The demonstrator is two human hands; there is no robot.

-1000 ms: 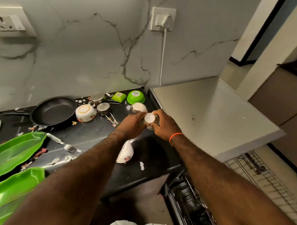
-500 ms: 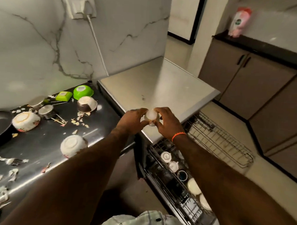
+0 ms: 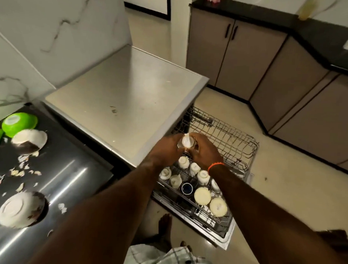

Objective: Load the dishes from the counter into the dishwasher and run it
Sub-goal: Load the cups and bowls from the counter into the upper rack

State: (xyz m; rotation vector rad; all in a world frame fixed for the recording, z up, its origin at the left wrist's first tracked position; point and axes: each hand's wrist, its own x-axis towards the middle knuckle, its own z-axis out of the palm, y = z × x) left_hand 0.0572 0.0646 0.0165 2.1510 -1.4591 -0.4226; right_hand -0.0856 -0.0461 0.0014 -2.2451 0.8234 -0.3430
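Cup (image 3: 186,142) sits between both our hands, above the upper rack (image 3: 224,137) of the open dishwasher, at the corner of the steel top (image 3: 121,94). We hold it base toward the camera, apparently mouth-down; our reading is that this suits the rack, since the cups (image 3: 194,173) already loaded there all stand inverted so water can drain.

Left hand (image 3: 164,149): fingers curled round the cup's left side. Right hand (image 3: 203,151): fingers curled round its right side, an orange band (image 3: 215,165) at the wrist. Whether a second cup hides under the first, we cannot tell; the palms cover that part.

Rack contents: a cluster of small white cups at the near left, a dark blue cup (image 3: 187,188), and two cream bowls (image 3: 202,195) further front. The far half of the rack is bare wire. We judge the free slot beside the cluster, just under our hands, to be the target.

Desk (image 3: 73,167) on the left holds two white bowls (image 3: 20,211) upside down, a green bowl (image 3: 18,123) and food scraps (image 3: 21,172). So loading is partly done; these remain, and the machine has yet to be run.

Risk noted: a wet glazed cup may slip, which may be why we use two hands.
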